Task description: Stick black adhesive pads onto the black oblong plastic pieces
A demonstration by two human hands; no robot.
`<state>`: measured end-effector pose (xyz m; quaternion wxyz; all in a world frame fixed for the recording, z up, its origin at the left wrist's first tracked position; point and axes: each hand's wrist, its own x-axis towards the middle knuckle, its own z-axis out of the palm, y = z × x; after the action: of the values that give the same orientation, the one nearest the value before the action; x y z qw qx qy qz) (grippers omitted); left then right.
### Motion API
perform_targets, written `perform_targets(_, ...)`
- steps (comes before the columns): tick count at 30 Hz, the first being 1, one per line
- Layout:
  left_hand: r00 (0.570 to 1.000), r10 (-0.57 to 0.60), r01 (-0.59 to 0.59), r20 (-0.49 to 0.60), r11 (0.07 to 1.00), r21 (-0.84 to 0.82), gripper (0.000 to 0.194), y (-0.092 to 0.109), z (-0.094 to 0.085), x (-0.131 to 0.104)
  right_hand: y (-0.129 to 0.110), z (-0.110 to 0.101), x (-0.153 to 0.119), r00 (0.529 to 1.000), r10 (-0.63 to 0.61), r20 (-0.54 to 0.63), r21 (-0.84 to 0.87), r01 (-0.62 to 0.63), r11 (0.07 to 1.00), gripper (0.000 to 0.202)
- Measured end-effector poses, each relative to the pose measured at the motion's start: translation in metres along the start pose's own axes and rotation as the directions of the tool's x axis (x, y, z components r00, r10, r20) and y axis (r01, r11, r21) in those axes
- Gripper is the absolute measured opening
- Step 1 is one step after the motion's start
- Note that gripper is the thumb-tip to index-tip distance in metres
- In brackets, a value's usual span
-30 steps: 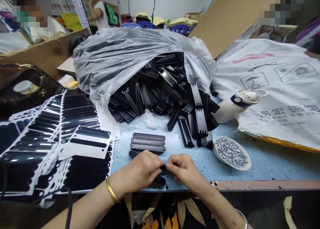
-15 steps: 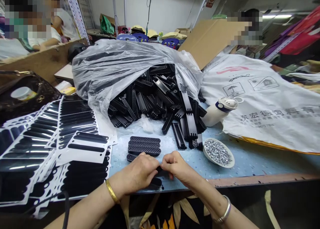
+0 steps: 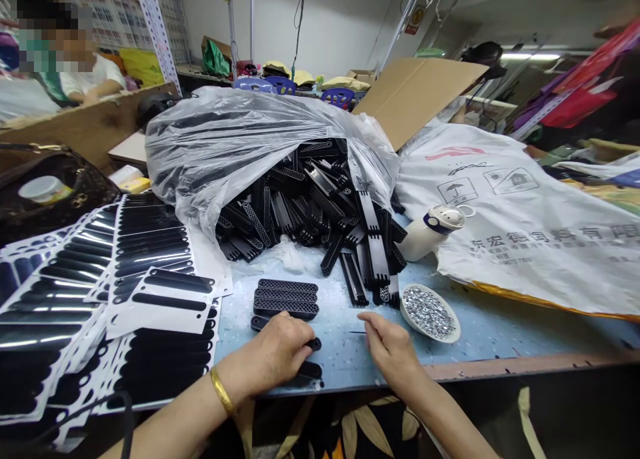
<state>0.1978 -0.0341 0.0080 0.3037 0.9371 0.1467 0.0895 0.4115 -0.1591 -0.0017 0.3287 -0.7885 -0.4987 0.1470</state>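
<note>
My left hand (image 3: 280,349) is closed on a black plastic handle piece (image 3: 315,343), whose rounded, holed end shows past the fingers. Another black piece (image 3: 310,370) lies under that hand near the table edge. A stack of several black pieces with a mesh pattern (image 3: 286,299) sits just beyond it, and one more (image 3: 260,322) lies partly behind the knuckles. To the right, my right hand (image 3: 390,345) pinches a thin dark pointed tool (image 3: 357,332), its tip directed left. A white bowl (image 3: 454,337) of small silver metal parts (image 3: 429,312) stands beside the right hand.
A clear plastic bag (image 3: 225,122) spills many black pieces (image 3: 305,199) behind the work area. Sheets of black stickers (image 3: 165,352) cover the left side. A white bottle (image 3: 420,239) and a big printed sack (image 3: 520,225) stand right. A person (image 3: 90,72) sits back left.
My right hand has moved right, away from my left hand, and the thin tool now shows in its fingers. The left hand stays nearly in place, and more of the held piece's end is visible.
</note>
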Motion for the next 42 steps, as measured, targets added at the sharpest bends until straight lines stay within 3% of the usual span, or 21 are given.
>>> perform_targets(3,0.999,-0.022,0.021,-0.023,0.999,-0.026,0.007,0.0,0.001,-0.001,0.025,-0.005,-0.002,0.981,-0.068,-0.184,-0.15,0.04,0.988,0.027)
perform_targets(7,0.999,-0.025,0.024,-0.032,0.998,-0.051,0.007,-0.002,0.001,-0.002,0.037,-0.01,-0.006,0.953,-0.135,-0.271,-0.267,0.061,0.962,0.025)
perform_targets(11,0.999,-0.025,0.024,-0.021,0.999,-0.027,0.006,0.0,0.0,-0.002,0.014,-0.009,-0.015,0.944,-0.183,-0.275,-0.28,0.103,0.954,0.027)
perform_targets(16,0.999,-0.017,0.015,-0.04,0.999,-0.032,0.008,-0.001,0.001,-0.002,-0.035,-0.002,-0.032,0.965,-0.243,-0.095,-0.043,0.24,0.97,0.028)
perform_targets(20,0.999,0.003,-0.004,-0.053,1.0,-0.03,0.008,-0.002,0.002,-0.002,-0.038,-0.008,-0.042,0.979,-0.032,-0.203,0.107,0.055,0.993,0.024)
perform_targets(23,0.999,0.012,-0.014,-0.043,0.999,-0.042,0.007,-0.002,0.002,-0.001,-0.038,-0.003,-0.045,0.992,0.108,-0.066,0.238,-0.089,0.967,0.023)
perform_targets(26,0.999,0.003,-0.004,-0.033,0.999,-0.034,0.007,0.0,0.0,-0.001,-0.051,0.017,-0.04,0.994,0.073,0.075,0.25,-0.09,0.964,0.03)
perform_targets(31,0.999,0.007,-0.006,-0.043,1.0,0.013,0.012,0.001,-0.001,0.0,-0.07,0.044,-0.027,0.993,0.048,0.104,0.239,-0.072,0.968,0.045)
perform_targets(37,0.998,0.036,-0.036,-0.059,0.999,0.008,0.011,-0.001,0.001,-0.003,-0.067,0.046,-0.019,0.948,0.258,0.188,0.384,-0.313,0.869,0.048)
perform_targets(42,0.998,0.032,-0.032,-0.059,0.999,0.008,0.011,-0.001,0.002,0.0,-0.068,0.049,-0.015,0.93,0.291,0.225,0.504,-0.367,0.782,0.045)
